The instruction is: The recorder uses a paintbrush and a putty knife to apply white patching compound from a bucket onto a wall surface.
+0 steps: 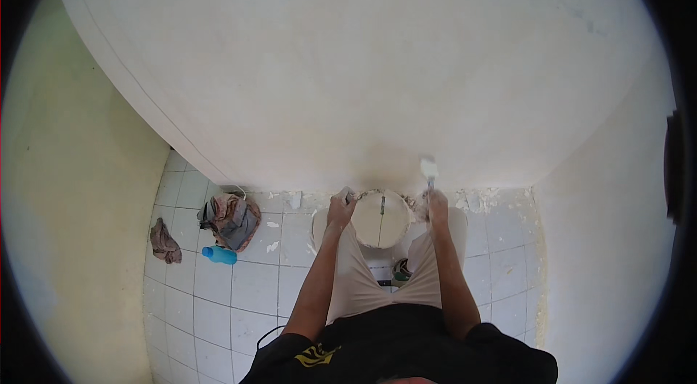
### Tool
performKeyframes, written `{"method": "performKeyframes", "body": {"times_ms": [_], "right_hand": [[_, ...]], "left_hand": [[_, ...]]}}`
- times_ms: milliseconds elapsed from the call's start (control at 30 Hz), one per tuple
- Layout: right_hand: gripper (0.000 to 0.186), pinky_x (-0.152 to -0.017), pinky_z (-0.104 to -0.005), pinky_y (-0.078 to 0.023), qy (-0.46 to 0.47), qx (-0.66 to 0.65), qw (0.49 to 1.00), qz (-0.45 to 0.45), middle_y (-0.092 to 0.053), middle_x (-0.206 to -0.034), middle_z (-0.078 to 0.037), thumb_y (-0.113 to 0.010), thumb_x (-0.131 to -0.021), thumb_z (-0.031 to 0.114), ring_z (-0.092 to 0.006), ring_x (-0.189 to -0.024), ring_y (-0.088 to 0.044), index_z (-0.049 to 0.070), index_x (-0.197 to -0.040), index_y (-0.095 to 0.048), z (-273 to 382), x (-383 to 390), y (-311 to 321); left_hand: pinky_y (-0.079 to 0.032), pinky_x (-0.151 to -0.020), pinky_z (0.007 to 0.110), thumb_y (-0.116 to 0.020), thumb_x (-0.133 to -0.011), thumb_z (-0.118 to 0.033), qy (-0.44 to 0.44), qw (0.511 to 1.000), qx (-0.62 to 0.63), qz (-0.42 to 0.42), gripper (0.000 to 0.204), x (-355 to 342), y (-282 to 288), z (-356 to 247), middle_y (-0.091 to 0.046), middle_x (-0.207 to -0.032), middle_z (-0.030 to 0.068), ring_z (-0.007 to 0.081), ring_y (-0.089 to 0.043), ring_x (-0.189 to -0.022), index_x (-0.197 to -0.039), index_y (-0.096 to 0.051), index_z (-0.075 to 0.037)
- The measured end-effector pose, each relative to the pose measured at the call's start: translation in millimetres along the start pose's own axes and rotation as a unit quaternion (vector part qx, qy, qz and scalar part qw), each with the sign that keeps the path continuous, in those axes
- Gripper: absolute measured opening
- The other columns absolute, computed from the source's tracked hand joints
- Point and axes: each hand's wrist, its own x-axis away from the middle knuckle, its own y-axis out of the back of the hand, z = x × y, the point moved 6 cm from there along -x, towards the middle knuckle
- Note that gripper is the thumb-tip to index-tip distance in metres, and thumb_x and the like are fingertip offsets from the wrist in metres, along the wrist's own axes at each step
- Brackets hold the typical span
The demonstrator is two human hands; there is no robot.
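Note:
My right hand (438, 207) is closed round the handle of a putty knife (429, 168). Its blade is coated white and points up, close to the pale wall. My left hand (340, 211) is closed beside the left rim of a round bucket (368, 223); whitish-grey matter shows at its fingers, but what they grip is too small to make out. The bucket stands between my knees, with a pale cream top. Across it lies a thin stick-like tool (382, 205) with a dark greenish upper part.
A smooth pale wall (377, 64) rises in front of me. On the white tiled floor (254, 282) to the left are a bag-like cloth bundle (234, 221), a brown rag (165, 242) and a blue bottle (220, 255) on its side. Flakes (475, 201) litter the wall's foot.

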Motion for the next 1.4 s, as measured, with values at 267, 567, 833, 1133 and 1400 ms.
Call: {"method": "performKeyframes", "body": {"times_ms": [267, 567, 833, 1133, 1400], "right_hand": [[0.027, -0.039, -0.0234, -0.038, -0.109, 0.017, 0.994, 0.021, -0.038, -0.056, 0.003, -0.054, -0.09, 0.033, -0.0075, -0.044, -0.039, 0.006, -0.092, -0.055, -111, 41, 57], [0.028, -0.039, -0.0237, -0.038, -0.119, 0.101, 0.985, 0.068, -0.041, -0.055, 0.002, -0.053, -0.091, 0.03, -0.0081, -0.042, -0.039, 0.003, -0.089, -0.059, -119, 37, 74], [0.028, -0.039, -0.0257, -0.037, -0.1, 0.171, 0.978, 0.066, -0.041, -0.054, 0.002, -0.052, -0.091, 0.024, -0.0087, -0.041, -0.042, -0.002, -0.084, -0.061, -131, 15, 78], [0.028, -0.042, -0.03, -0.041, -0.164, 0.297, 0.935, 0.099, -0.046, -0.056, -0.001, -0.051, -0.091, 0.024, -0.0124, -0.042, -0.045, -0.002, -0.088, -0.062, -198, -34, 93], [0.035, -0.045, -0.0321, -0.042, -0.088, 0.4, 0.909, 0.073, -0.052, -0.054, -0.007, -0.053, -0.089, 0.028, -0.0139, -0.047, -0.05, -0.004, -0.084, -0.064, -243, -66, 93]], "left_hand": [[-0.046, -0.061, 0.038, -0.057, -0.079, -0.006, -0.061, 0.995, -0.014, -0.081, 0.011, 31, -20, -30, -0.059, -0.069, 0.0141, 0.0282, -0.059, -0.064, -0.088, -0.055, -0.001], [-0.047, -0.077, 0.042, -0.057, -0.08, -0.017, 0.046, 0.997, 0.021, -0.051, 0.026, -14, -114, 50, -0.062, -0.087, 0.0217, 0.0388, -0.059, -0.087, -0.097, -0.057, 0.002], [-0.045, -0.085, 0.041, -0.054, -0.082, -0.04, 0.357, 0.897, 0.199, 0.168, 0.046, -23, -191, 159, -0.063, -0.1, 0.0205, 0.0304, -0.059, -0.095, -0.105, -0.058, -0.001], [-0.046, -0.079, 0.036, -0.058, -0.085, -0.035, 0.293, 0.813, 0.489, 0.123, 0.039, -38, -226, 168, -0.061, -0.102, 0.012, 0.0225, -0.058, -0.09, -0.109, -0.054, -0.005], [-0.045, -0.069, 0.037, -0.056, -0.079, -0.027, 0.277, 0.959, 0.058, -0.018, 0.031, -14, -206, 200, -0.064, -0.081, 0.0111, 0.0268, -0.06, -0.076, -0.089, -0.06, 0.002]]}}
